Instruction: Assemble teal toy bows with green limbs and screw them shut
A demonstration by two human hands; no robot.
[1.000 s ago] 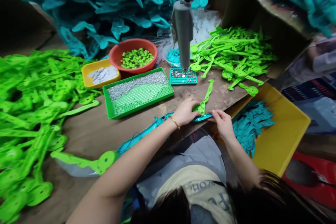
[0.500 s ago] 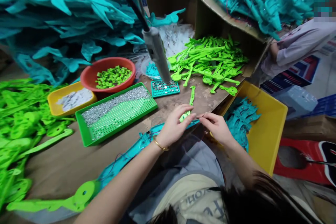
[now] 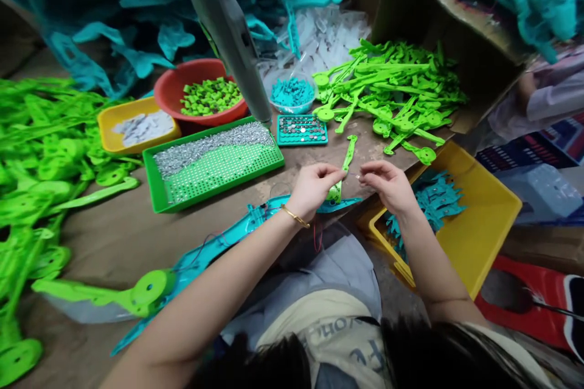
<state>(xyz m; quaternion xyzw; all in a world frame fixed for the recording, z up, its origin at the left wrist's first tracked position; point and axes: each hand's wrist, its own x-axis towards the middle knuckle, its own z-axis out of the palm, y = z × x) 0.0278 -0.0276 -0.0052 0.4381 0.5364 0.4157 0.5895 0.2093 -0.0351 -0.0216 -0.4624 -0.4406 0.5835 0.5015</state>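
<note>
A long teal plastic shell (image 3: 232, 240) with thin wires lies along the table's front edge, partly behind my left forearm. A green plastic arm with a round disc (image 3: 152, 292) sits at its left end. My left hand (image 3: 312, 189) is over the shell's right part, thumb and forefinger pinched together. Beside those fingertips, a slim green arm piece (image 3: 349, 155) stretches away from me. My right hand (image 3: 387, 183) is raised a little to the right, its fingertips pinched at a tiny, thin thing too small to name. A red wire loop (image 3: 318, 238) hangs below the shell.
A grey electric screwdriver (image 3: 232, 42) hangs above a green perforated tray (image 3: 155, 185) of screws. Behind stand a red bowl (image 3: 166, 88), a yellow tray (image 3: 107, 127) and a small teal tray (image 3: 301, 141). A yellow bin (image 3: 488, 225) with teal parts is at right. Green parts (image 3: 392, 85) are heaped behind.
My hands, close together half a second ago, have moved apart; the right hand has lifted off the shell's tip. The screwdriver has swung left, from the teal tray towards the screw tray.
</note>
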